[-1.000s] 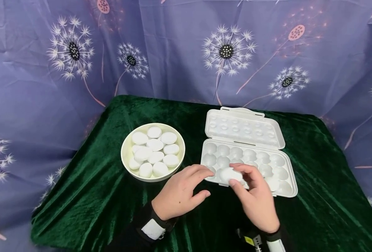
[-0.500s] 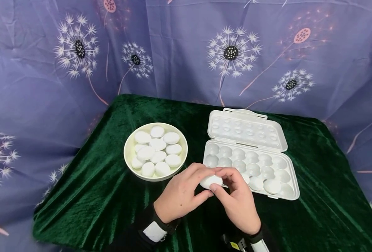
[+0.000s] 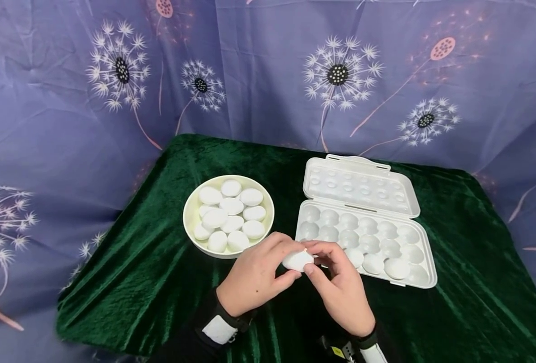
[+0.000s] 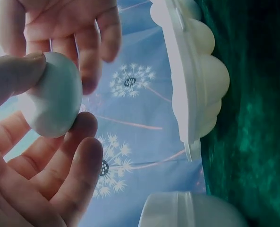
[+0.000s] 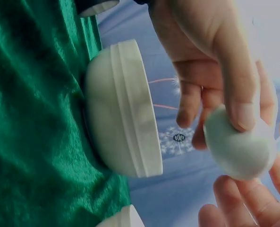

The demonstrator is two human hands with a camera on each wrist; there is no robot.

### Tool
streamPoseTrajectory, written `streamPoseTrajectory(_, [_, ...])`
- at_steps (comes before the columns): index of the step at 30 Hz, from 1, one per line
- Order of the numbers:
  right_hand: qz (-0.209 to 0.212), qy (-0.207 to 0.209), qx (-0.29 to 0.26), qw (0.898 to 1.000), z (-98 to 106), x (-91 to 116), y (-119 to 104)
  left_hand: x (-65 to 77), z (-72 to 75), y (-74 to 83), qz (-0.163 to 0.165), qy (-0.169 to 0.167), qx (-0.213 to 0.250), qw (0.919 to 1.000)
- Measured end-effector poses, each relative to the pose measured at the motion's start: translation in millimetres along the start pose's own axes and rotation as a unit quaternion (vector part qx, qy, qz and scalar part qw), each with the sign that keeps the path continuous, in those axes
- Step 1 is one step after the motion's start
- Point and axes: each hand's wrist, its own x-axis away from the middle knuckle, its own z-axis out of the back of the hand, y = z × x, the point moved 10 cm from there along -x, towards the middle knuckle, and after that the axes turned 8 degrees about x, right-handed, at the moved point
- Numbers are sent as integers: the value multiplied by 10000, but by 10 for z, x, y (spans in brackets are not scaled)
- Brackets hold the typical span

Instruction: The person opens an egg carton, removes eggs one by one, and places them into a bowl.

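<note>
A white egg is between the two hands, in front of the tray. My left hand pinches it, thumb on one side and fingers behind. My right hand meets the other end of the egg with loosely bent fingers; in the right wrist view its fingertips are right at the shell and its thumb stands off it. To the left, a cream bowl holds several white eggs. On the right lies an opened white egg tray, with eggs in its near row, partly hidden by the right hand.
The hinged tray lid lies back behind the cups. Green velvet cloth covers the table, and a purple curtain printed with dandelions hangs behind it.
My right hand has carried the egg left from over the tray to my left hand. The left thumb and fingers have closed on the egg, and the right thumb has come off it.
</note>
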Motion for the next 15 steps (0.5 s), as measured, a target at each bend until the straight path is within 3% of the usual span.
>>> streamPoseTrajectory(7, [-28,116,322,9994,137,6,66,-9,204,-140,78,274,-578,9979])
streamPoseTrajectory(15, [-205,204,545,9981,252,24,143,32,493,-388,446,653,-1356,9876])
